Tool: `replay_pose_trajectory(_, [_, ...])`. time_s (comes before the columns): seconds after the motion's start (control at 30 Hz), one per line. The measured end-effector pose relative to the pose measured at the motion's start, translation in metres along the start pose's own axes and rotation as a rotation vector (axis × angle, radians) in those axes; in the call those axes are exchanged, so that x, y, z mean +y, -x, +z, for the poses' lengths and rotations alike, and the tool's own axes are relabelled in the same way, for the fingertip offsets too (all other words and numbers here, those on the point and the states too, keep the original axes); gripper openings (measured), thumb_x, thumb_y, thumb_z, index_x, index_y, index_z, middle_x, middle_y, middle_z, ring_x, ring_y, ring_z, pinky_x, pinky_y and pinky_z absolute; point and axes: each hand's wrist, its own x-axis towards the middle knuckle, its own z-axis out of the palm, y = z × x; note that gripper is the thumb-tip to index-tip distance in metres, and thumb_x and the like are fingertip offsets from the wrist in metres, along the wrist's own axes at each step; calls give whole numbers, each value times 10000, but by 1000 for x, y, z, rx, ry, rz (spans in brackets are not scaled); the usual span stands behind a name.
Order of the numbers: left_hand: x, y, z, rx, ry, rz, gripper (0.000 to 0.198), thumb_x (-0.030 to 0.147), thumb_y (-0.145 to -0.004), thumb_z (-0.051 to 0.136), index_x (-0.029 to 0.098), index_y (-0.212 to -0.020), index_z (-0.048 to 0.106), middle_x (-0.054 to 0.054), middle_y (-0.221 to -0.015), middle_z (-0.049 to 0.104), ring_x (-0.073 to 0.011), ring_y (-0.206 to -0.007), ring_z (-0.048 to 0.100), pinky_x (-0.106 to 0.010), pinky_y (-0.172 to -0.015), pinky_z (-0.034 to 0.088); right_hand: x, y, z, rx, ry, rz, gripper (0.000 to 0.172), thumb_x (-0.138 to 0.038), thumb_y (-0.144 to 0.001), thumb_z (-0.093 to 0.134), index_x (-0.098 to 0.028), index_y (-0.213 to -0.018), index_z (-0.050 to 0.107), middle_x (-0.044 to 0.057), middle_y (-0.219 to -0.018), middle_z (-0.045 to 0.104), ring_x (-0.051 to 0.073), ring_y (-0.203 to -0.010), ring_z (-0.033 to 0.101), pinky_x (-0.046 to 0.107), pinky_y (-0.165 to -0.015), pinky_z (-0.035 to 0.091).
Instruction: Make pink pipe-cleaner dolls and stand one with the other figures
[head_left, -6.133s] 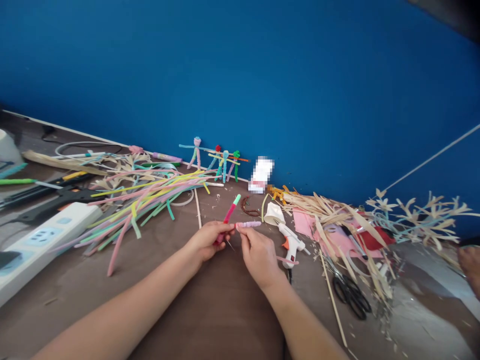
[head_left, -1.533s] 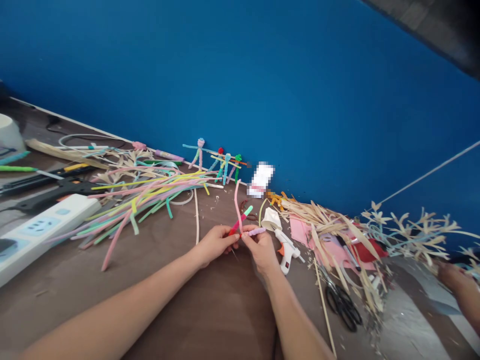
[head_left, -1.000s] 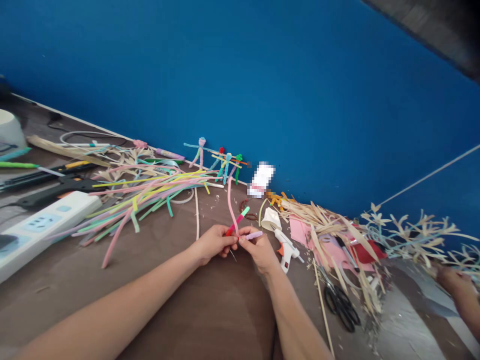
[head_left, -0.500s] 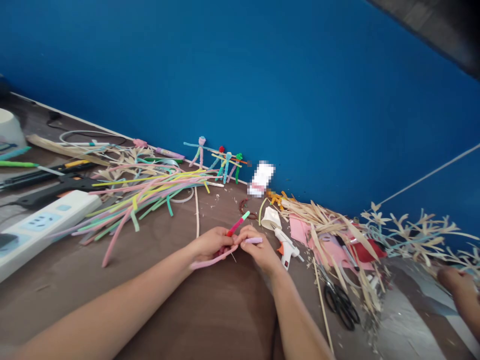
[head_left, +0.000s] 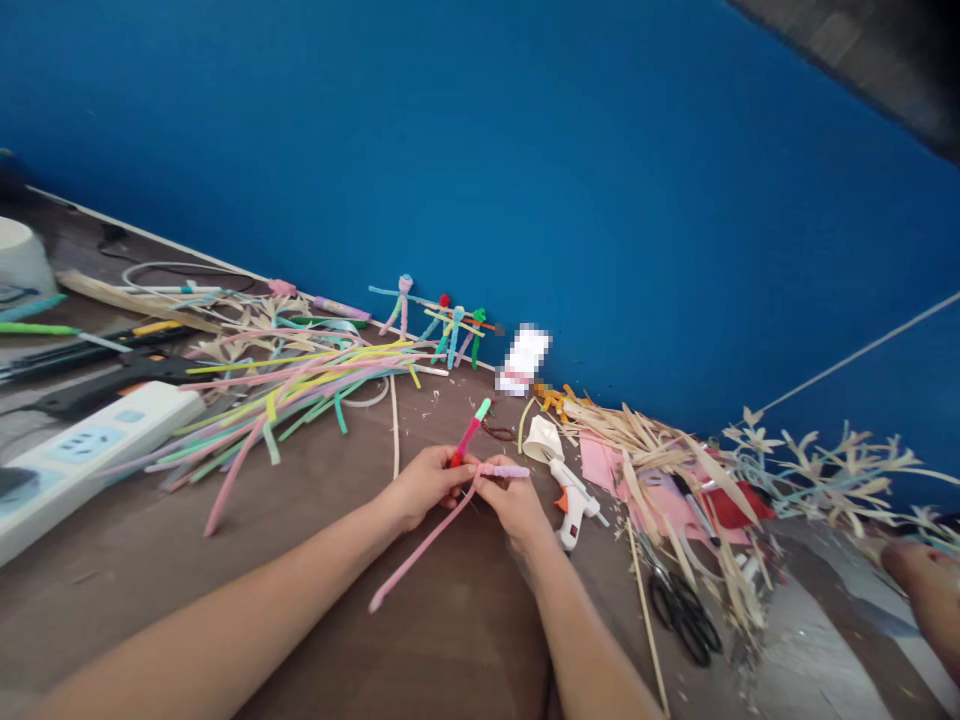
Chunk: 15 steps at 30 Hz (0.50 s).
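Wall [head_left: 480, 150] in deep blue fills the upper half of our view, and below it we find a brown table [head_left: 420, 640] scattered with craft supplies. To the left we see a broad heap of pastel fuzzy stems [head_left: 337, 365]; to the right, a pile of pale dried strips [head_left: 615, 420]. A white power strip [head_left: 135, 420] lies at the left edge, and a co-worker's hand [head_left: 919, 580] shows at the far right. At the centre we find the person's left hand [head_left: 431, 485] and right hand [head_left: 514, 500], close together, each with thumb and fingers pinched. Right of them we notice black-handled scissors [head_left: 686, 610], nearer a white glue gun [head_left: 574, 505], and just above it a white cup [head_left: 541, 438]. Small fuzzy-stem figures [head_left: 456, 325] stand by the wall. Between the hands we make out a pink stem [head_left: 420, 550], its long end slanting down and left. The left hand pinches a green-tipped crimson piece [head_left: 469, 435] pointing upward; the right pinches the pink stem beside a short lilac piece [head_left: 510, 471], which points right.
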Motion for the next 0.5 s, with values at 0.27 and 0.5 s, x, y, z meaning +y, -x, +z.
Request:
replay_pose_trajectory(0.27, [0,-2,-1,-35,-116,42,235,296,-642,566,117,-793,570,49,-491,478,-32,-374,357,-152,-347,291,2,-1,4,-8,-81,126,170,-279,-680,529,-129,-603,546,-15,-514,515,82,-458,426,206,-448,321])
replay_pose_trajectory(0.5, [-1,-4,-6,-51,-79,-18,229,298,-630,569,126,-781,551,58,-454,477,-30,-349,329,-153,-343,259,-1,0,1,5,-112,137,129,-252,-648,565,-137,-699,534,-34,-502,512,78,-434,455,205,-445,377])
